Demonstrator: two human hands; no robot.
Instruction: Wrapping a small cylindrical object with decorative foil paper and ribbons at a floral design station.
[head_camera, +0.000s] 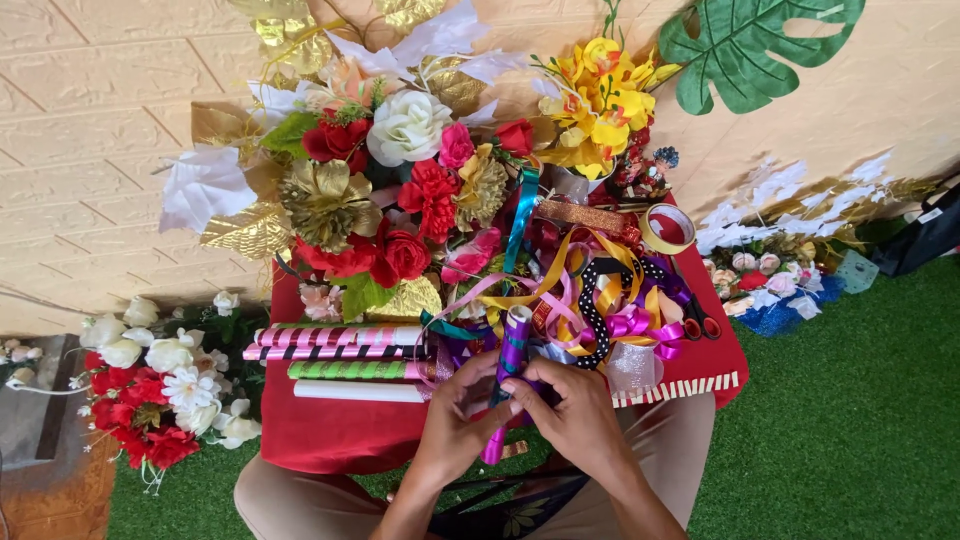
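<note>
Both hands meet at the near edge of a small red-covered table (330, 435). My left hand (455, 415) and my right hand (575, 415) hold a shiny purple roll of ribbon or foil (512, 350) upright between them, its lower magenta end (492, 445) sticking out below the fingers. Just behind the roll lies a tangle of coloured ribbons (590, 295). Several rolls of striped and green wrapping paper (340, 352) lie to the left of my hands.
A big bouquet of artificial flowers (390, 170) fills the back of the table, with yellow flowers (600, 100) in a metal pot. A tape roll (668, 228) and scissors (700, 320) lie at right. More flowers (150, 390) rest on green turf (850, 420).
</note>
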